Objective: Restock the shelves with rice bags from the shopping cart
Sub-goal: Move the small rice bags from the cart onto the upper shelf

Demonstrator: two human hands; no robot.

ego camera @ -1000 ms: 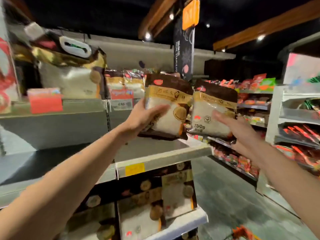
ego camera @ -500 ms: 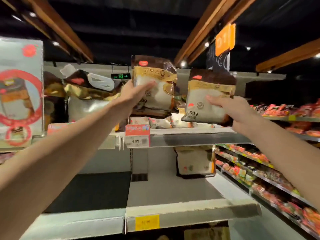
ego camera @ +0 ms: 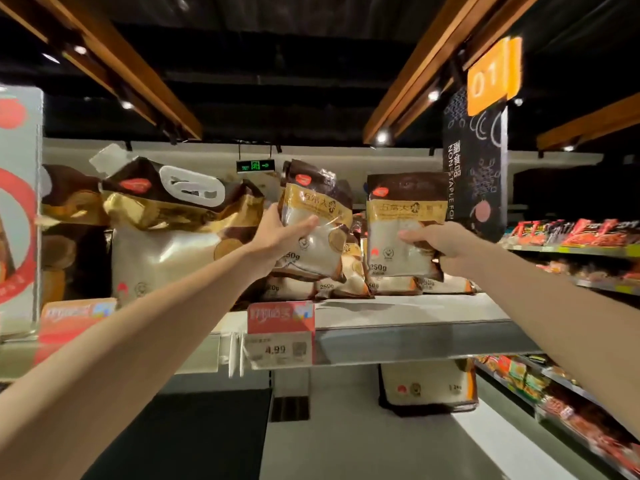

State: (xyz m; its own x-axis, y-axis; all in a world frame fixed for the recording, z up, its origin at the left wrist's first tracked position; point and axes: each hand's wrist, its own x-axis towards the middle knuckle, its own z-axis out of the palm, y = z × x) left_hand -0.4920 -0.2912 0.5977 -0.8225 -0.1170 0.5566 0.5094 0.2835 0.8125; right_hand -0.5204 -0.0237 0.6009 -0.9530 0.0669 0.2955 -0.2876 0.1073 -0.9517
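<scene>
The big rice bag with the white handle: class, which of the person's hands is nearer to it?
Left. The left hand, holding a small rice bag, is just right of the big bag; the right hand holds a second small bag farther right.

Supermarket aisle, stocked metal shelf (ego camera: 415, 311), 4.99 price tag (ego camera: 277, 349), hanging aisle sign (ego camera: 488, 81)

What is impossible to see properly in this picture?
Head view:
- Shopping cart: outside the frame.
- Flat rice bags on the shelf: their number is hidden by the left rice bag and right rice bag.
- Price tag: small print blurred, only 4.99 readable.
- Left poster: cut by the left edge.
</scene>
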